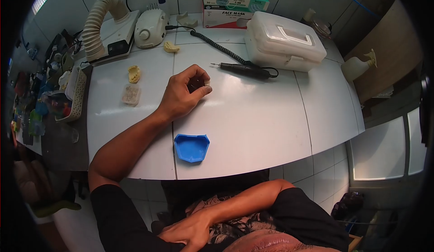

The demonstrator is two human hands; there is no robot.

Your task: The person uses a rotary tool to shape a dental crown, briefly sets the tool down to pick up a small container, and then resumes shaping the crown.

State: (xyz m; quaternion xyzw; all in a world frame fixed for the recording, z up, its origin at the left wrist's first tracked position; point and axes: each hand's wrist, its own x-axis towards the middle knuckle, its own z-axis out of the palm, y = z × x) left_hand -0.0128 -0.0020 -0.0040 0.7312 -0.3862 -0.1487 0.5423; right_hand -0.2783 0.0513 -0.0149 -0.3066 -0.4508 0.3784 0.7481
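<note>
My left hand is over the white tabletop, its thumb and fingertips pinched round a small pale piece that is mostly hidden. Down against my body lies my right hand, fingers stretched out and partly covered near the left sleeve, with nothing visible in it. A blue angular tray sits near the front edge. To the right of my left hand is a black handpiece with a coiled cord. Two yellow dental casts and a small clear box are to the left and behind.
At the back stand a device with a ribbed hose, a white control unit, face mask boxes and a white case. A spray bottle is at the right, a cluttered basket at the left.
</note>
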